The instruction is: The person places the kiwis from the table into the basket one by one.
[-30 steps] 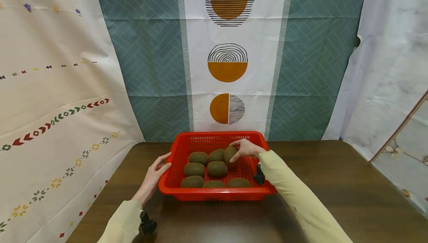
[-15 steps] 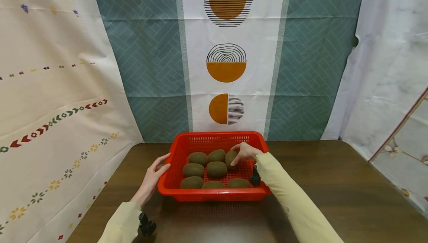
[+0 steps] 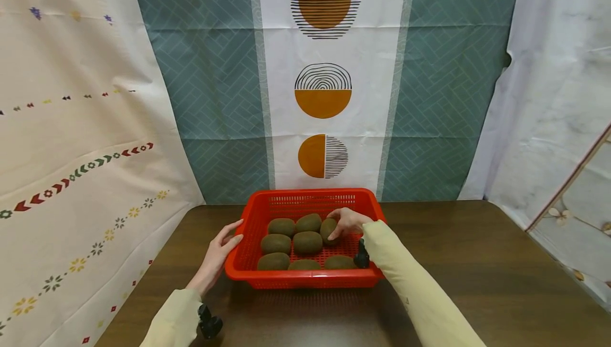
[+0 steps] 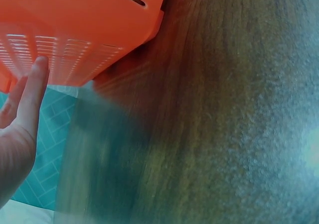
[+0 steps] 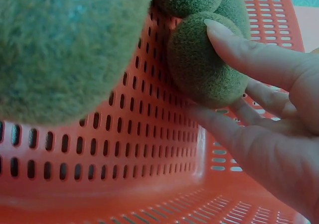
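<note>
A red plastic basket (image 3: 310,282) with slotted walls stands on the table and holds several brown, fuzzy kiwis. My right hand (image 3: 350,220) is inside it, thumb and fingers around a kiwi (image 3: 329,231) at the right end of the back row. Seen from the right wrist, that kiwi (image 5: 202,64) sits low by the basket floor, against other kiwis. A nearer kiwi (image 5: 65,50) fills the upper left there. My left hand (image 3: 221,251) is at the basket's left side; in the left wrist view its extended fingers (image 4: 34,92) touch the outer wall.
The brown wooden table (image 3: 453,262) extends to both sides of the basket. Behind it hangs a patterned curtain (image 3: 224,97), with a cream embroidered cloth (image 3: 95,140) on the left and a pale cloth (image 3: 558,97) on the right.
My right hand has moved down with the kiwi, which now sits lower beside the others. The left hand stays at the basket's side.
</note>
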A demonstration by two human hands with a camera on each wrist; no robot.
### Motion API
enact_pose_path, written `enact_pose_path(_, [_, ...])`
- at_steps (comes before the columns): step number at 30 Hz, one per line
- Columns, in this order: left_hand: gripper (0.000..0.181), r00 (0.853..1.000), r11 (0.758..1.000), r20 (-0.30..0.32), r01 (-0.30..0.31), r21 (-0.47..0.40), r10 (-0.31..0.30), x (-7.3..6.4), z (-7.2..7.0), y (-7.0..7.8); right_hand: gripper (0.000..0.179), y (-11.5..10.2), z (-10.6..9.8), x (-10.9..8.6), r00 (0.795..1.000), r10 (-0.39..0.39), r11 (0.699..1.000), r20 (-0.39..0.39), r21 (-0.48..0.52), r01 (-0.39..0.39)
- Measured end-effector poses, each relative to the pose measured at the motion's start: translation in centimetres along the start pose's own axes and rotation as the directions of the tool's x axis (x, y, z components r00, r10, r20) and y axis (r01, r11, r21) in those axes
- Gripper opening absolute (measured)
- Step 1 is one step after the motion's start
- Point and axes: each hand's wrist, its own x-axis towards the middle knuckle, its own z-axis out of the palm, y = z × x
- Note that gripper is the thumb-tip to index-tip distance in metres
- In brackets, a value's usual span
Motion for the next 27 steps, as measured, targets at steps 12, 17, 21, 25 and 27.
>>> enact_pose_path(12, [0.046,1.000,1.000,-0.003,0.010,-0.002,-0.010,0.0,0.1,0.1,0.067,-1.1,-0.7,-0.7,1.000,0.000,0.996,0.028,-0.089,0.003])
enact_pose_path(17, [0.046,1.000,1.000,-0.004,0.011,0.005,-0.011,0.0,0.0,0.3,0.065,-2.1,-0.9,-0.8,1.000,-0.008,0.997,0.007,-0.076,0.009])
enact_pose_path(21, [0.046,1.000,1.000,0.006,0.006,0.020,-0.006,0.0,-0.1,0.3,0.063,-2.7,-0.9,-1.2,0.999,-0.036,0.998,0.001,-0.050,0.036])
enact_pose_path(25, [0.047,1.000,0.999,0.019,0.020,0.038,-0.020,-0.1,0.0,0.9,0.064,-3.0,-0.9,-1.9,0.997,-0.080,0.996,-0.004,-0.043,0.080])
enact_pose_path(27, [0.048,0.999,0.998,0.025,0.034,0.057,-0.035,-0.1,-0.1,1.1,0.064,-3.2,-0.9,-2.3,0.995,-0.097,0.995,-0.016,-0.039,0.096])
